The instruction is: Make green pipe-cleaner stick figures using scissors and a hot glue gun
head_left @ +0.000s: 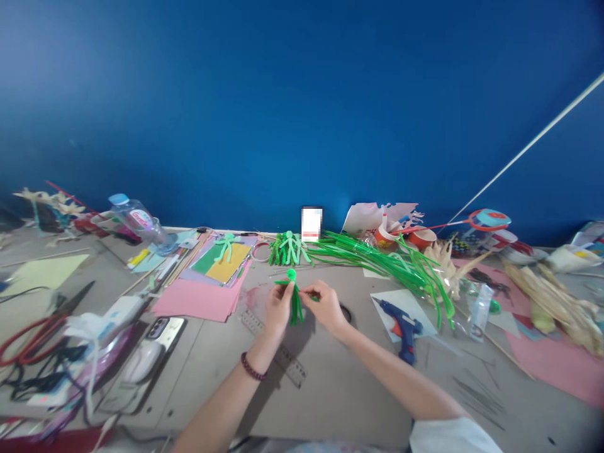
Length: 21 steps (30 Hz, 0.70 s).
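Observation:
A small green pipe-cleaner figure [296, 308] with a round head, arms and long legs is held upright over the middle of the table. My left hand [279, 307] pinches its body from the left, below the head. From the right, my right hand [325, 304] has its thumb and fingertips pressed together at the figure's side, around a thin green piece. Behind, several similar green figures [289, 248] stand against the wall. A bundle of long green pipe cleaners [377, 259] lies to their right.
A blue glue gun [406, 328] rests on pale paper at the right. Near my left forearm lies a clear ruler [290, 365]. Further left are pink paper [198, 301], a phone [165, 333], red-handled scissors [35, 336] and a plastic bottle [138, 217].

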Available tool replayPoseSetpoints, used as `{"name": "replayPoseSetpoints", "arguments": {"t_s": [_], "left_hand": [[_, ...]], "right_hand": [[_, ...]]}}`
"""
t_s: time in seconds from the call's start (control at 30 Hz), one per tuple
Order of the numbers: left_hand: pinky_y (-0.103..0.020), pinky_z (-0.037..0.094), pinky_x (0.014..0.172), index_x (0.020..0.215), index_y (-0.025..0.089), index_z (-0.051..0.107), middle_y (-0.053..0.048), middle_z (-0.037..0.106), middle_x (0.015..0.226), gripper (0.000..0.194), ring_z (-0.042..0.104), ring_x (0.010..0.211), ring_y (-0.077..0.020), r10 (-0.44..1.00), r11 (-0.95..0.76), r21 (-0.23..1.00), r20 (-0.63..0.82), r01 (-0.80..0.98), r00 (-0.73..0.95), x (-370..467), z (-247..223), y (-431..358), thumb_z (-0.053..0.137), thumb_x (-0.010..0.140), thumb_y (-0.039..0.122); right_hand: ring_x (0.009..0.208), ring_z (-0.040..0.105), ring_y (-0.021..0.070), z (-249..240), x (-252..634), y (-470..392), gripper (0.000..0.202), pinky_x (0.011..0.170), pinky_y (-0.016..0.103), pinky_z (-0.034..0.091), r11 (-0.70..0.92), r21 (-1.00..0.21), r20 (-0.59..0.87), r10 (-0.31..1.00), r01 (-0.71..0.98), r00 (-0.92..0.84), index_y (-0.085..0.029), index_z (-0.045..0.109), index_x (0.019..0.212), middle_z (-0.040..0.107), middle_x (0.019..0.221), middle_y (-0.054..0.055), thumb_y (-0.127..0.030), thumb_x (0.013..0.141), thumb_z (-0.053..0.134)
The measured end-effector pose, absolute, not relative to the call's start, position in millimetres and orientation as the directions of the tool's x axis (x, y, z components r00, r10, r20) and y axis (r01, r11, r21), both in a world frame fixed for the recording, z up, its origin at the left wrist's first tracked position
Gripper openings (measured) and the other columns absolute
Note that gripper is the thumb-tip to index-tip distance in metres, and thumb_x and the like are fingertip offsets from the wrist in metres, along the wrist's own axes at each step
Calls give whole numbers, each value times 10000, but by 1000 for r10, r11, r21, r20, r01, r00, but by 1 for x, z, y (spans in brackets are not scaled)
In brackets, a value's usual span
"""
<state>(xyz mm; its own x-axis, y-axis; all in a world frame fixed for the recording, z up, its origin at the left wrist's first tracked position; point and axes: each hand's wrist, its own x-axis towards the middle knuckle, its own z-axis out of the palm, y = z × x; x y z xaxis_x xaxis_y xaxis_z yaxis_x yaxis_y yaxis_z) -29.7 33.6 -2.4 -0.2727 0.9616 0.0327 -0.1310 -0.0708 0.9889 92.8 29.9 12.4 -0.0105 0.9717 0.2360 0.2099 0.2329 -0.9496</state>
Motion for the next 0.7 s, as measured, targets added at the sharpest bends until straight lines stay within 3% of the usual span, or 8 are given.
{"name": "replayPoseSetpoints", "arguments": {"t_s": [0.2,0.47,0.6,0.7], "left_hand": [[-260,464,624,837,157,608,-37,648,763,283,599,679,-147,949,-139,987,110,-79,-295,-26,-2,29,653,710,405],[-257,462,608,830,164,616,-43,635,758,259,601,659,-146,945,-203,976,215,73,-245,-30,-5,30,625,739,406],[-251,458,580,811,161,617,-38,631,767,262,591,614,-131,968,-197,980,199,26,-154,-32,2,31,646,722,405],[-243,440,540,775,154,602,-15,613,680,312,562,555,-116,986,-143,987,135,-75,-101,-32,9,32,690,667,433]], "right_hand": [[638,547,143,25,96,24,105,607,256,430,332,-861,334,940,386,-65,-188,680,718,610,681,24,-207,746,581],[700,573,150,35,104,23,173,614,245,416,363,-750,385,919,552,-82,-219,692,818,620,799,43,-277,835,529],[781,574,166,41,110,27,191,688,261,413,430,-665,460,880,611,-118,-219,681,860,624,848,54,-258,867,494],[772,561,173,40,113,33,187,688,274,418,441,-689,471,876,575,-106,-209,682,844,617,835,63,-260,860,503]]}}
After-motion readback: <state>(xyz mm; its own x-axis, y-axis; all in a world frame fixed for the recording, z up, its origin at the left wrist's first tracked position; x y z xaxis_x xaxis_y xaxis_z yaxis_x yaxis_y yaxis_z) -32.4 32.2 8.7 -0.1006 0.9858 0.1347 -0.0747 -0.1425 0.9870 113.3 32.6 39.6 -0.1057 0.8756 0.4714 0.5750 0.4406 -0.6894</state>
